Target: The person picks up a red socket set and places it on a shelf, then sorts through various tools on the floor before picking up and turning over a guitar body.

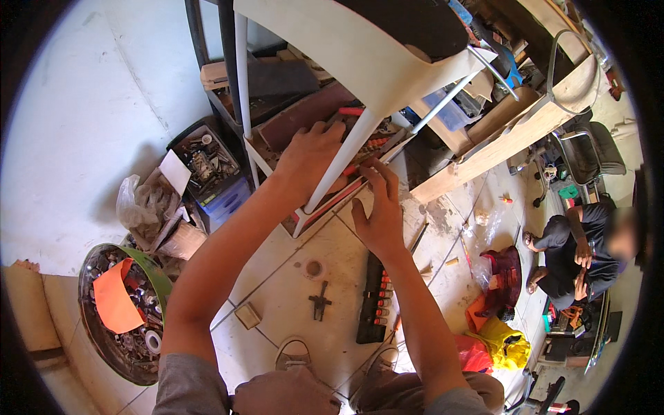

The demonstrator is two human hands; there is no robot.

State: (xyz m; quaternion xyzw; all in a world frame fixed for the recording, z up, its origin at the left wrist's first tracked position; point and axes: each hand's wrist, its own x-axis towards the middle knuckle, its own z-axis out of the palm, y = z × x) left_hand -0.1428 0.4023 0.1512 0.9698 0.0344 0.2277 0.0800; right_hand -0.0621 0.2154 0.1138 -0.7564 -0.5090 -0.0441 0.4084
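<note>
My left hand (309,158) reaches into a low tool tray (330,206) under a white chair (304,31). Its fingers bend down over the tools, and the chair's leg (349,149) hides the fingertips, so I cannot make out a grip. My right hand (380,225) is at the tray's right edge, thumb and fingers apart, fingertips close to a red-handled tool (351,169). Further back in the tray lie another red handle (351,111) and an orange, ridged piece (375,142).
On the tiled floor lie a black socket holder (372,304), a dark metal puller-like tool (319,301), a ring (315,269) and a small box (247,316). A round bin of parts (131,339) stands left, a wooden shelf (498,142) right. Another person (581,249) sits far right.
</note>
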